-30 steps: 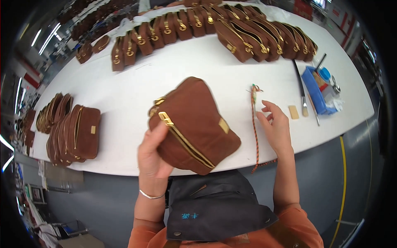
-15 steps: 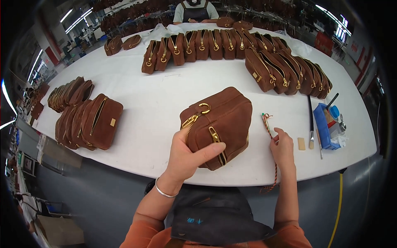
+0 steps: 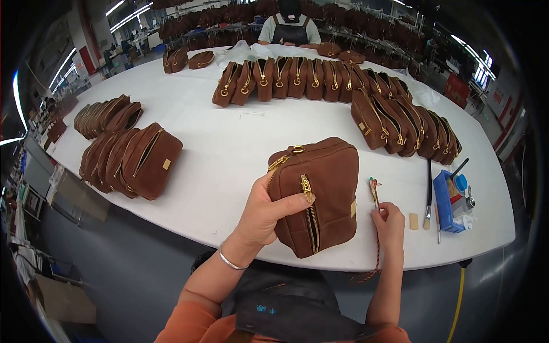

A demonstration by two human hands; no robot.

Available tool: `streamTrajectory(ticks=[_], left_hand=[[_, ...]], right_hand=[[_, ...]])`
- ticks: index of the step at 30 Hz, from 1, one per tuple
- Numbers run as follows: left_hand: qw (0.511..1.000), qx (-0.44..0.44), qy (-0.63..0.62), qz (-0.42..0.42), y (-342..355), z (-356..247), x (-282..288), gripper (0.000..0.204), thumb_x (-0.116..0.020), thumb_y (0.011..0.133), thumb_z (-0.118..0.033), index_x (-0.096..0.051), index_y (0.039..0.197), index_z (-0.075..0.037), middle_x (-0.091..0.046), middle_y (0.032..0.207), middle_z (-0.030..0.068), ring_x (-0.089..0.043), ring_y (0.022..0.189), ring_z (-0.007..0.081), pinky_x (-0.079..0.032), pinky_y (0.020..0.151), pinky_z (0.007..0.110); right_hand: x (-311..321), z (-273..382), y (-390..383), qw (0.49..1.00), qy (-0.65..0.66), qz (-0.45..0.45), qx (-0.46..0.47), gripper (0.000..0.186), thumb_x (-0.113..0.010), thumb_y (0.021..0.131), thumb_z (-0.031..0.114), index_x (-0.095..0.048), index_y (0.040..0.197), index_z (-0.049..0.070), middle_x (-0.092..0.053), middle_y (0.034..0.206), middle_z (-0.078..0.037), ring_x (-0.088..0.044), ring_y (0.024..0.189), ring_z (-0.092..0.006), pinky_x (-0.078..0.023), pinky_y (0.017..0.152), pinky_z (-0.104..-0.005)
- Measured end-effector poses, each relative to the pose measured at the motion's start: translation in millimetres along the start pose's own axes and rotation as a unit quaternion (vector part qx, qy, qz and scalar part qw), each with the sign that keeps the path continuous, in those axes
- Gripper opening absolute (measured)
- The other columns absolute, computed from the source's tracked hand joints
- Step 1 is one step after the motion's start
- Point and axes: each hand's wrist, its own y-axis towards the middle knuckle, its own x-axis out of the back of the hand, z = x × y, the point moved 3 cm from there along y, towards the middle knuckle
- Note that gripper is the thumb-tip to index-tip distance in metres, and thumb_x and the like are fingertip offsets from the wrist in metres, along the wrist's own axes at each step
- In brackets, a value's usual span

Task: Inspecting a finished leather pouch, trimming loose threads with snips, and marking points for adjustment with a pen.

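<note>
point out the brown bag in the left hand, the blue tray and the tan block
brown bag (image 3: 333, 197): head view, front panel, right of the zip
blue tray (image 3: 442, 200): head view, side wall
tan block (image 3: 413, 221): head view, top face

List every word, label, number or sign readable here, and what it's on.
Dark apron: blue characters, too small and foreshortened to quote.
Gold tag on the brown pouch in the left hand: no legible lettering.
Pale wall panel at far right: too small to read.
Nothing else legible.
</note>
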Motion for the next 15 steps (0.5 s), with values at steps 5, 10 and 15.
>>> streamTrajectory(ticks=[5, 10, 15], left_hand=[[0.995, 0.028, -0.093, 0.010, -2, 4, 4, 0.042, -0.067, 0.085, -0.004, -0.054, 0.124, 0.003, -0.065, 0.111, 0.0085, -0.064, 0.099, 0.0146, -0.053, 0.088, 0.031], [0.996, 0.057, -0.042, -0.050, -4, 14, 0, 0.037, -0.065, 0.090, -0.007, -0.055, 0.123, 0.003, -0.064, 0.113, 0.0088, -0.063, 0.100, 0.0149, -0.054, 0.086, 0.031], [0.994, 0.038, -0.034, -0.102, -6, 24, 6, 0.032, -0.060, 0.093, -0.006, -0.055, 0.123, 0.005, -0.064, 0.113, 0.0109, -0.064, 0.100, 0.0173, -0.054, 0.087, 0.031]], right_hand=[[-7, -5, 3, 0.996, -0.059, -0.023, 0.064, 0.010, -0.065, 0.079, 0.003, -0.064, 0.085, -0.005, -0.063, 0.074, -0.018, -0.063, 0.070, -0.0331, -0.051, 0.067, -0.0407], [0, 3, 5, 0.997, -0.073, 0.025, 0.009, 0.007, -0.064, 0.078, 0.002, -0.064, 0.082, -0.004, -0.063, 0.076, -0.020, -0.063, 0.074, -0.0351, -0.050, 0.069, -0.0428], [-5, -4, 14, 0.982, -0.168, 0.050, 0.076, 0.010, -0.064, 0.076, 0.003, -0.063, 0.082, -0.005, -0.065, 0.082, -0.022, -0.064, 0.080, -0.0384, -0.051, 0.075, -0.0444]])
